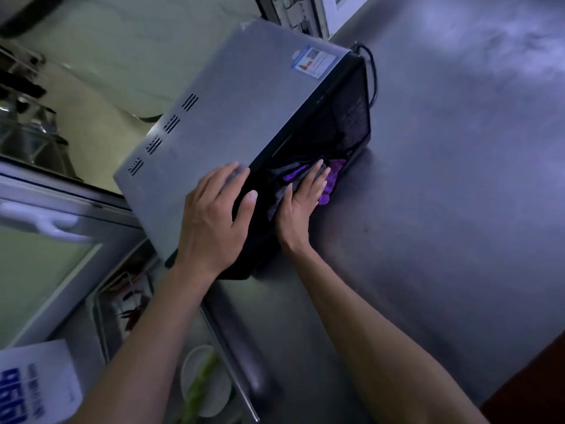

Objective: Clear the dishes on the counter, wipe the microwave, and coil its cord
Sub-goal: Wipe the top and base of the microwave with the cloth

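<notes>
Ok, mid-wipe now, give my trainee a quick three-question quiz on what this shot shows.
1. True or false: the left hand is holding the cloth.
2. Which surface is the purple cloth pressed against? A) the grey top of the microwave B) its dark front C) the steel counter
3. Fill in: the black cord shows at the microwave's ____ end, away from the hands.

Key
1. False: the left hand rests on the microwave's top front edge; the right hand presses the cloth with flat fingers.
2. B.
3. Far.
</notes>
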`<state>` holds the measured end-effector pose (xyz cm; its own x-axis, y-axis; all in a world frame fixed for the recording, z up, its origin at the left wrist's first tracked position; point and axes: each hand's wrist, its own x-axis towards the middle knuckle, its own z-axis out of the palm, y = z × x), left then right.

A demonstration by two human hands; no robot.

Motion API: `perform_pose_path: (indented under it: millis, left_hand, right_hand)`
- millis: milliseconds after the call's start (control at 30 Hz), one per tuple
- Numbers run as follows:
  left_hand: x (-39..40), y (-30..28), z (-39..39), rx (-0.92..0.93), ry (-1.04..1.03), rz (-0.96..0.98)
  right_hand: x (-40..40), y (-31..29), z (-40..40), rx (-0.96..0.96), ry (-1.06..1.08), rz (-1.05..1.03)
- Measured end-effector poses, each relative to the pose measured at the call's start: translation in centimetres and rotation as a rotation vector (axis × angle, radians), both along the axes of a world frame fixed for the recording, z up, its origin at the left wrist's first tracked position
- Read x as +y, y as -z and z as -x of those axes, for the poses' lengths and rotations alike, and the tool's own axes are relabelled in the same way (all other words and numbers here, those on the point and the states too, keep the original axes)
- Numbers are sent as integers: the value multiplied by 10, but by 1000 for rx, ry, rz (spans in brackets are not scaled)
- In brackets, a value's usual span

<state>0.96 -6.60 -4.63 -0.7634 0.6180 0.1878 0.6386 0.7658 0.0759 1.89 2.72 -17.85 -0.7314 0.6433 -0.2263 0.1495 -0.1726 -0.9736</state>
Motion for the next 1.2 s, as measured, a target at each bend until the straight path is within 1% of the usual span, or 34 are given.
perform_pose_path:
  millis: [133,267,433,533,700,833,1067,1200]
  left_hand:
    - [-54,2,-14,19,-29,-6]
    - [-92,8,-26,40,-12,-15]
    - [-116,15,-37,65,30,-13]
    - [-119,17,-39,82,34,0]
    - [-105,19,-35,135,44,62]
    - [-76,19,-27,145,55,74]
    - [-14,21,-11,145,72,95]
    - [29,20,1,137,88,61]
  right_hand:
    - [-62,2,-20,-10,-32,19]
    - [-123,5,-39,-25,-79,61]
    - [-179,10,-59,-25,-107,106]
    - [-188,12,-61,-11,-101,154]
    - [-171,17,-56,-8,-86,180]
    - [-135,19,-42,-16,-49,177]
    - [-49,16,-20,-25,-26,156]
    - [21,14,-7,-9,-32,70]
